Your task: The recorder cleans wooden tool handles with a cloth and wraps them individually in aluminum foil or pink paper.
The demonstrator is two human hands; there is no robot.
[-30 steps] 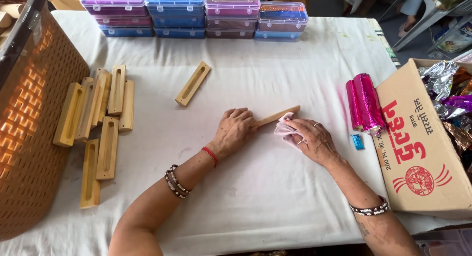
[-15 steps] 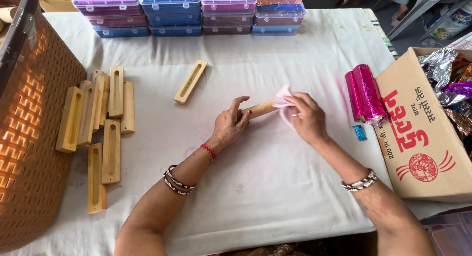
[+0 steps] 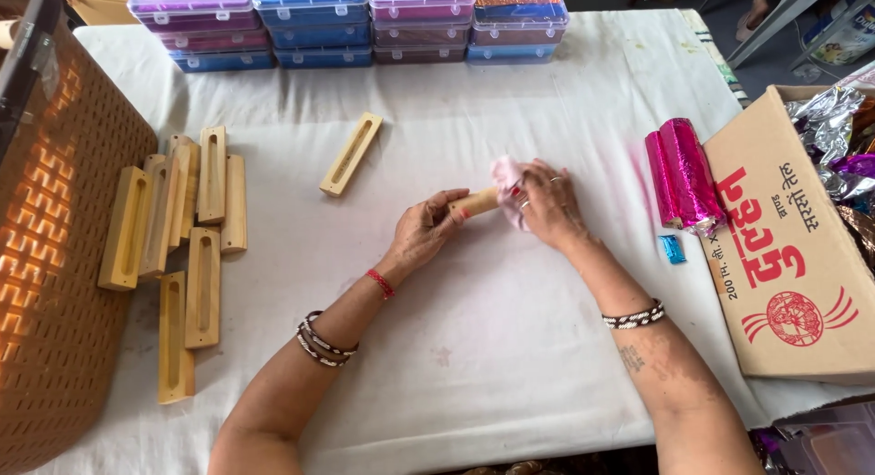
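My left hand (image 3: 427, 231) grips one end of a slotted wooden block (image 3: 477, 203) at the middle of the white table. My right hand (image 3: 550, 204) presses a pale pink cloth (image 3: 507, 183) around the block's other end, which the cloth and fingers hide. A single matching wooden block (image 3: 351, 153) lies apart, just up and left of my hands. Several more wooden blocks (image 3: 187, 229) lie in a loose group at the left.
A brown perforated basket (image 3: 55, 256) stands at the left edge. Stacked purple, blue and pink plastic boxes (image 3: 346, 24) line the far edge. Shiny pink rolls (image 3: 682, 174) lie beside an open cardboard box (image 3: 802, 256) holding foil wrappers at the right. A small blue piece (image 3: 672, 248) lies near it.
The block was lifted off the table and now rests level between both hands. My right hand has slid the pink cloth along it, wrapping the block's right end.
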